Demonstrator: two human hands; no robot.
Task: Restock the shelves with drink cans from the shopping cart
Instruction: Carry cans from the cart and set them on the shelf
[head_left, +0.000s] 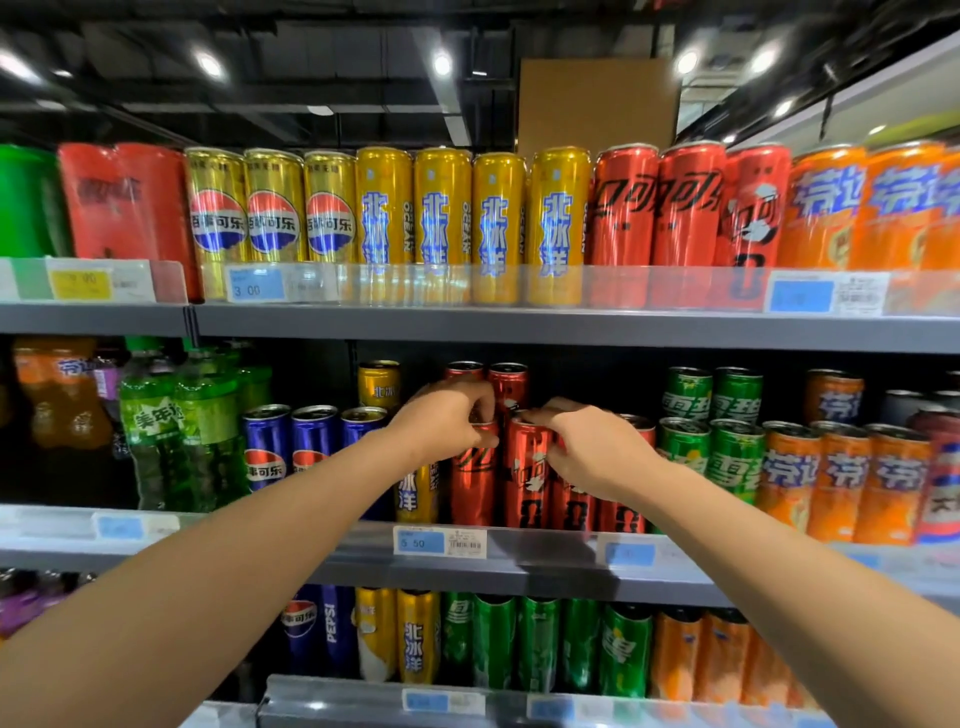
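Both of my hands reach into the middle shelf among red cola cans. My left hand curls its fingers over the top of a red can at the front of the row. My right hand grips the top of the neighbouring red can, with its fingers bent round the rim. More red cans stand behind them. A yellow can stands just left of the held cans, partly hidden by my left wrist. The shopping cart is out of view.
Blue cola cans and green bottles stand to the left, green cans and orange cans to the right. The top shelf carries gold, yellow, red and orange cans. The bottom shelf is packed too.
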